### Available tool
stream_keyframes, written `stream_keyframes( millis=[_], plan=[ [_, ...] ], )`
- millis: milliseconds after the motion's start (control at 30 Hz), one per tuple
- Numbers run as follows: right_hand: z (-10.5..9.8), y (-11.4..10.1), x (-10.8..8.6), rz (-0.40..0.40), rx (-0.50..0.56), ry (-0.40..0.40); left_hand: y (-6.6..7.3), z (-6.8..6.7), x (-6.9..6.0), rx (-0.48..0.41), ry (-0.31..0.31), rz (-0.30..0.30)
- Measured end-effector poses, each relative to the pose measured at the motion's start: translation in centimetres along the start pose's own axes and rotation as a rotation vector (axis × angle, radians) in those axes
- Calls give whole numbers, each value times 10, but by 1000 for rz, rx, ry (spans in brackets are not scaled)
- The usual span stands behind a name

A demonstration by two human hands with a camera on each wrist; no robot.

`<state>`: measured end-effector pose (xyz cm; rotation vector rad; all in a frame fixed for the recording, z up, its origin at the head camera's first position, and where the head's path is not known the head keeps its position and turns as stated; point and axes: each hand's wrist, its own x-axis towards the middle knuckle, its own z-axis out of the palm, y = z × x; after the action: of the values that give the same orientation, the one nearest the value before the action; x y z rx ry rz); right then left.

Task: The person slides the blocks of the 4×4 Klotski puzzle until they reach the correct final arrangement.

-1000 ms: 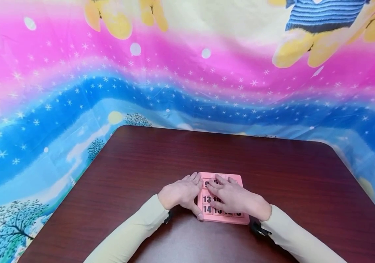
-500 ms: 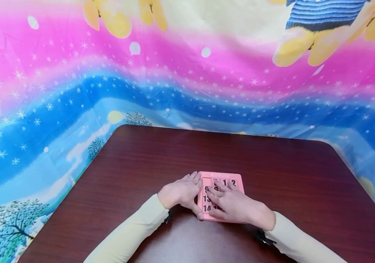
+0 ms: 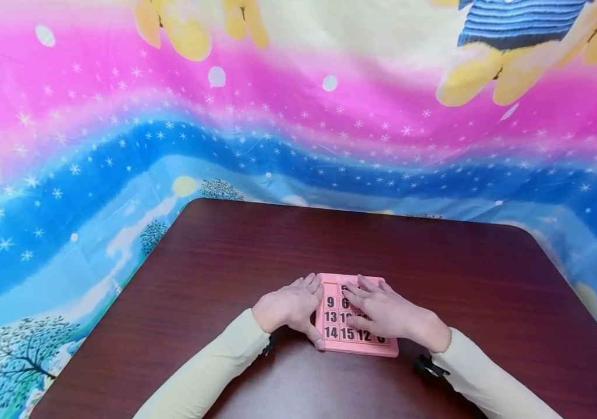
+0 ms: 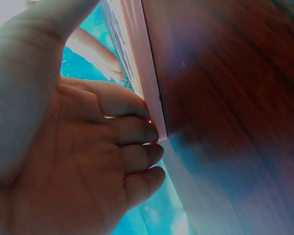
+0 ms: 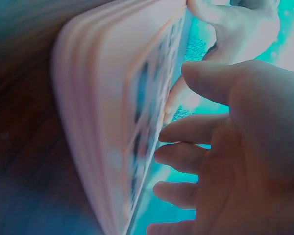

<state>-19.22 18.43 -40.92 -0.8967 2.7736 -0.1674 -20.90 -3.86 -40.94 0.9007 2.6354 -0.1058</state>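
Note:
A square pink number puzzle [image 3: 358,351] lies flat on the table, its black-numbered tiles partly covered; 9, 6, 13, 14, 15 and 12 can be read. No tile shows in its top left cell. My left hand [image 3: 293,305] rests along the board's left side, fingers extended towards the upper corner and thumb at the lower one. Over the upper right tiles lies my right hand [image 3: 387,311], fingers spread, one fingertip by the 5. In the right wrist view the puzzle [image 5: 112,63] stands beside the right hand [image 5: 235,147], whose fingers are loosely extended.
The dark red-brown table [image 3: 256,250] stretches around the puzzle, with rounded far corners. Behind it hangs a colourful printed cloth [image 3: 288,128]. Black bands [image 3: 429,365] show at the wrists by the pale sleeves.
The 9 tile has slid a little towards me, leaving the top left cell bare. My right hand has shifted right, uncovering lower left tiles. My left hand has stayed in place.

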Motion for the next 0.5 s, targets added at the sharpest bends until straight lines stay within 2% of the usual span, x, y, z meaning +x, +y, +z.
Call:
stream_keyframes(
  millis=[500],
  plan=[
    [7, -1, 3, 14, -17, 4, 0, 0, -1, -2, -3, 2]
  ],
)
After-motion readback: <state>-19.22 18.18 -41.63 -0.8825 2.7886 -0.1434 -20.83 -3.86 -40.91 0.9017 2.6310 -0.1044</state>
